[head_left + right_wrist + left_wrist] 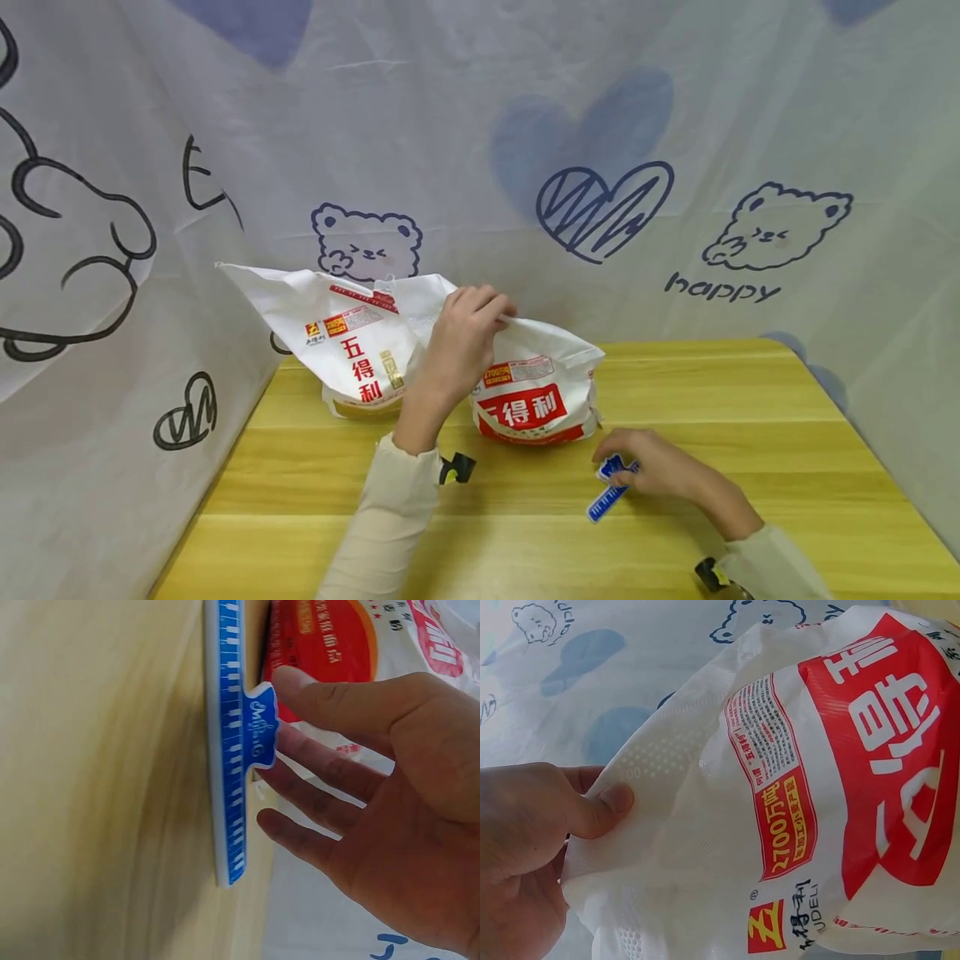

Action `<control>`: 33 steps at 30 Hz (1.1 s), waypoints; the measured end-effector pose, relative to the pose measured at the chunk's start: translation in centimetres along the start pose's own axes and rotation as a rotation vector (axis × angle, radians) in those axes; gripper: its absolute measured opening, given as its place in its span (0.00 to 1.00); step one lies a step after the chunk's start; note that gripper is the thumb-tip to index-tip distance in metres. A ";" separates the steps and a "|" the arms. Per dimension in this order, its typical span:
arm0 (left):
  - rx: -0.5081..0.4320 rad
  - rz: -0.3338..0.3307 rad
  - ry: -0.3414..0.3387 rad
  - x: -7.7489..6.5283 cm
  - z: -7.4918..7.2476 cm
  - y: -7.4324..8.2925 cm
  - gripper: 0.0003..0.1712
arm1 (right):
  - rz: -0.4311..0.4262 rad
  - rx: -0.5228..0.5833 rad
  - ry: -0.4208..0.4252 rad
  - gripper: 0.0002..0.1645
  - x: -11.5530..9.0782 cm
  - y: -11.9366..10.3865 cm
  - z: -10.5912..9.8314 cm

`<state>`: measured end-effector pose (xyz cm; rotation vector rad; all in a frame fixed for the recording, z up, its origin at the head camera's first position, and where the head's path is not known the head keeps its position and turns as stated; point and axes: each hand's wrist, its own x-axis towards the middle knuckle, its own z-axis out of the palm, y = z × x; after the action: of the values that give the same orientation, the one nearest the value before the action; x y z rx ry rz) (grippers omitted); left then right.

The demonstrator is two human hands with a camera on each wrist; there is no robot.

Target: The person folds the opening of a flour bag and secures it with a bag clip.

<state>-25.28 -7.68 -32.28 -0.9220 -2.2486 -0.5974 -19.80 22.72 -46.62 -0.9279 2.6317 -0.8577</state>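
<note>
My left hand (467, 337) pinches the top edge of the right-hand white flour bag (570, 354), thumb on the near side in the left wrist view. The bag stands on the table with its red printed panel facing me. A blue clip (231, 750) with a piano-key pattern is beside my right hand (660, 467). In the right wrist view, the thumb and fingers are spread around the clip's tab (262, 727); whether they touch it is unclear. Left of my left hand stands another white flour bag (330, 333), a red piano-key clip (363, 297) across its upper part.
Both bags stand on a yellow wood-grain table (712, 392), towards its far edge. A pale cloth (465, 125) printed with hearts and bears hangs behind and along the left side. The left bag's top corner juts out to the left.
</note>
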 end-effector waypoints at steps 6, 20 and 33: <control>-0.015 0.002 0.008 -0.3 0.1 -0.1 0.10 | 0.003 -0.004 -0.001 0.12 -0.2 0.2 0.7; -0.052 0.000 0.014 -0.5 0.0 -0.1 0.10 | -0.018 0.071 0.016 0.08 -0.8 0.4 0.4; -0.017 -0.037 0.053 -0.9 0.0 -0.2 0.13 | -0.033 0.085 0.089 0.09 -2.4 1.2 -1.4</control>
<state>-24.93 -8.28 -32.92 -0.8643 -2.2205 -0.6510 -19.09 25.64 -46.18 -0.9345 2.6376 -1.0326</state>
